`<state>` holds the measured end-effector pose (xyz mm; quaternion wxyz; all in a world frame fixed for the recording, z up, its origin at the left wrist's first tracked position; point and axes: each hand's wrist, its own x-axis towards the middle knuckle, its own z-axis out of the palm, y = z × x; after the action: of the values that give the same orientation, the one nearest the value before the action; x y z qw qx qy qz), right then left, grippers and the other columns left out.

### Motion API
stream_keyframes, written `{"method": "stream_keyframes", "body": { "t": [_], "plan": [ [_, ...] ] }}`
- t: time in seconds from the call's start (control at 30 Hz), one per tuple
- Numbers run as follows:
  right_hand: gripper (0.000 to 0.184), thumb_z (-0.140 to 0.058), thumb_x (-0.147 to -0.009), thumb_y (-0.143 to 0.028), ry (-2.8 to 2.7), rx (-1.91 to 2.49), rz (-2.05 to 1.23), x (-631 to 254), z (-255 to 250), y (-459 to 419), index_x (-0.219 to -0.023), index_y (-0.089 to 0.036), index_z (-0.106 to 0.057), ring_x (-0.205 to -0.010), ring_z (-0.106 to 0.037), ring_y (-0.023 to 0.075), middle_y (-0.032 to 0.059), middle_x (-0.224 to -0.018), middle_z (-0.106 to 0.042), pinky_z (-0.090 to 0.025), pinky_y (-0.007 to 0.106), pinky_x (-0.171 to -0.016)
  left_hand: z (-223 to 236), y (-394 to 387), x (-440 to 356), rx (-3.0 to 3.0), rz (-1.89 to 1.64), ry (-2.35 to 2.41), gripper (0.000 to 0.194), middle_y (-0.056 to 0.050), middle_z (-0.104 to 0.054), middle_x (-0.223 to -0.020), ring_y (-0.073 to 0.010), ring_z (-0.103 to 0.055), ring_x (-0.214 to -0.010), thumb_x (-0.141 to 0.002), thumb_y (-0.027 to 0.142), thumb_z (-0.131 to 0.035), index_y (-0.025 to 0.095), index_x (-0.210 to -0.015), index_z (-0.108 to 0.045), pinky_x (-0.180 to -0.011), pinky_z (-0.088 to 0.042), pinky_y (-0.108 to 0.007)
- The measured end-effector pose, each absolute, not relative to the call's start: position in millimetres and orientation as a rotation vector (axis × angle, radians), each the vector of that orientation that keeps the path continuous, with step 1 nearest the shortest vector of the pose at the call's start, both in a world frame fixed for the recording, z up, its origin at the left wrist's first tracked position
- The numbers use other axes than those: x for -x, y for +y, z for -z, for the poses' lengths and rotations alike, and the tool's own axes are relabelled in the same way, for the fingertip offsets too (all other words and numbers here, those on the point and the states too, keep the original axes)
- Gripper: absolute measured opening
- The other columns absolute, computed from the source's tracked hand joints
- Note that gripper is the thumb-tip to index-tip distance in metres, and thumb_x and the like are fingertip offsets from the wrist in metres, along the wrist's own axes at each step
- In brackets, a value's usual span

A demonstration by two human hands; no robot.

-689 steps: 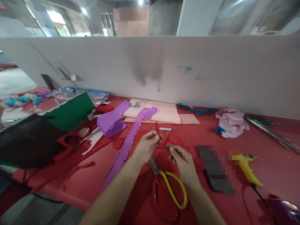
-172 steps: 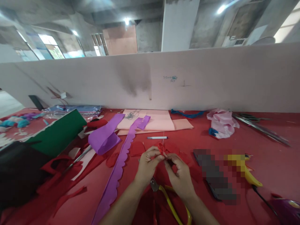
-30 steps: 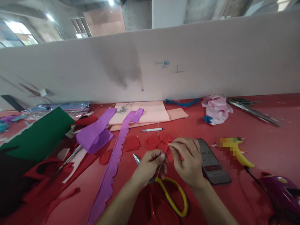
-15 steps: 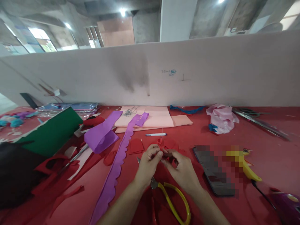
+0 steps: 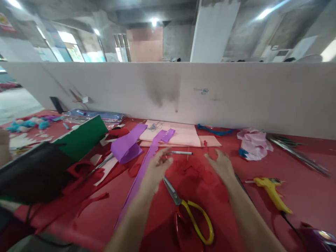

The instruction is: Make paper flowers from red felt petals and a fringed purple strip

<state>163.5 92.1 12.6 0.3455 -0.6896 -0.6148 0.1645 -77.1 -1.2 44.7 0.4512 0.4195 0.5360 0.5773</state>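
Observation:
My left hand [image 5: 156,167] is over the purple scalloped strip [image 5: 143,178], its fingers bent and spread apart with nothing visible between them. Apart from it, my right hand [image 5: 221,164] has thumb and fingers parted. A small red scrap [image 5: 205,144] shows just beyond its fingertips; whether it touches them I cannot tell. Between the hands lie dark red fabric pieces [image 5: 193,171], hard to tell from the red tabletop. Scissors with yellow handles [image 5: 196,217] lie below, blades toward my left hand. A white pen [image 5: 181,152] lies beyond the fabric pieces.
On the right are a yellow glue gun [image 5: 273,194], crumpled pink fabric [image 5: 253,141] and a dark phone edge [image 5: 243,187] beside my forearm. Peach sheets [image 5: 183,134] lie by the white partition [image 5: 118,91]. A green board [image 5: 81,138] and a black bag [image 5: 36,173] are left.
My hands were together, fingers pinched over small red fabric; now they are well apart with fingers loosened. The view has shifted, and the scissors are fully uncovered.

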Motion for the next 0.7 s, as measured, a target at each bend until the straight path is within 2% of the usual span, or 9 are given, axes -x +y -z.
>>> {"method": "stream_keyframes", "body": {
  "t": [0.07,0.13,0.17,0.23,0.27,0.33,0.43,0.6,0.7],
  "plan": [
    [0.035,-0.052,-0.077,-0.045,-1.691,1.78,-0.427,-157.6,-19.4,72.3,-0.091,-0.017,-0.066,-0.087,-0.066,0.0303,0.0144,-0.091,-0.071,-0.048,0.04,-0.077,-48.6,-11.9,113.8,-1.057,-1.48,1.458,0.038,-0.006,-0.067,-0.102,-0.0137,-0.059,-0.075,-0.075,0.029,-0.06,0.019,-0.112,-0.066,-0.069,-0.046,-0.025],
    [0.035,-0.046,-0.082,-0.049,-1.934,1.717,-0.533,-150.4,-21.3,37.2,-0.073,-0.021,-0.065,-0.067,-0.066,0.0254,0.0074,-0.07,-0.07,-0.049,0.036,-0.066,-42.2,-29.2,152.2,-1.172,-1.459,1.757,0.031,-0.006,-0.07,-0.1,-0.0163,-0.061,-0.083,-0.079,0.029,-0.055,0.018,-0.105,-0.068,-0.077,-0.046,-0.027],
    [0.032,-0.044,-0.085,-0.044,-2.07,1.624,-0.62,-147.4,-19.7,16.6,-0.077,-0.022,-0.066,-0.067,-0.066,0.0233,0.0058,-0.073,-0.071,-0.05,0.034,-0.065,-35.9,-39.8,169.2,-1.266,-1.347,1.929,0.027,-0.007,-0.071,-0.096,-0.0178,-0.062,-0.085,-0.079,0.028,-0.054,0.016,-0.097,-0.07,-0.079,-0.046,-0.028],
    [0.027,-0.044,-0.085,-0.033,-2.24,1.424,-0.719,-143.4,-11.3,-24.5,-0.096,-0.023,-0.066,-0.08,-0.069,0.0219,0.0063,-0.093,-0.073,-0.052,0.032,-0.072,-20.3,-62.6,194.0,-1.406,-0.977,2.219,0.023,-0.006,-0.072,-0.089,-0.0188,-0.062,-0.082,-0.081,0.024,-0.05,0.017,-0.086,-0.071,-0.077,-0.045,-0.03],
    [0.028,-0.045,-0.085,-0.033,-2.302,1.379,-0.692,-142.2,-4.8,-42.9,-0.102,-0.023,-0.066,-0.086,-0.068,0.0227,0.0069,-0.1,-0.072,-0.053,0.034,-0.077,-12.4,-73.5,200.9,-1.415,-0.879,2.271,0.021,-0.006,-0.072,-0.084,-0.0194,-0.062,-0.08,-0.08,0.021,-0.051,0.017,-0.08,-0.071,-0.076,-0.044,-0.03],
    [0.037,-0.048,-0.086,-0.035,-2.408,1.372,-0.598,-140.8,10.6,-71.5,-0.119,-0.026,-0.061,-0.099,-0.066,0.0267,0.0084,-0.113,-0.068,-0.053,0.04,-0.083,0.9,-91.8,204.1,-1.407,-0.773,2.331,0.018,-0.007,-0.071,-0.079,-0.02,-0.061,-0.077,-0.078,0.018,-0.054,0.016,-0.071,-0.07,-0.075,-0.043,-0.03],
    [0.047,-0.049,-0.085,-0.033,-2.464,1.399,-0.512,-139.0,30.2,-91.7,-0.13,-0.024,-0.054,-0.107,-0.062,0.031,0.0112,-0.123,-0.062,-0.051,0.048,-0.088,11.5,-108.3,192.6,-1.383,-0.747,2.392,0.016,-0.009,-0.069,-0.082,-0.02,-0.06,-0.078,-0.078,0.015,-0.055,0.016,-0.071,-0.07,-0.076,-0.042,-0.03],
    [0.048,-0.043,-0.085,-0.03,-2.498,1.472,-0.579,-134.3,28.9,-89.4,-0.131,-0.019,-0.053,-0.099,-0.066,0.0338,0.0165,-0.121,-0.062,-0.054,0.046,-0.074,11.8,-116.8,172.3,-1.349,-0.843,2.428,0.01,-0.01,-0.064,-0.088,-0.0236,-0.057,-0.089,-0.075,0.025,-0.064,0.017,-0.074,-0.069,-0.084,-0.04,-0.034],
    [0.056,-0.05,-0.078,-0.027,-2.476,1.531,-0.672,-132.0,20.0,-82.8,-0.133,-0.016,-0.05,-0.085,-0.07,0.0325,0.016,-0.105,-0.069,-0.053,0.043,-0.069,12.1,-117.1,168.4,-1.306,-0.98,2.357,0.007,-0.009,-0.062,-0.083,-0.0257,-0.055,-0.093,-0.067,0.019,-0.07,0.018,-0.063,-0.064,-0.088,-0.038,-0.037]
  ]
}}
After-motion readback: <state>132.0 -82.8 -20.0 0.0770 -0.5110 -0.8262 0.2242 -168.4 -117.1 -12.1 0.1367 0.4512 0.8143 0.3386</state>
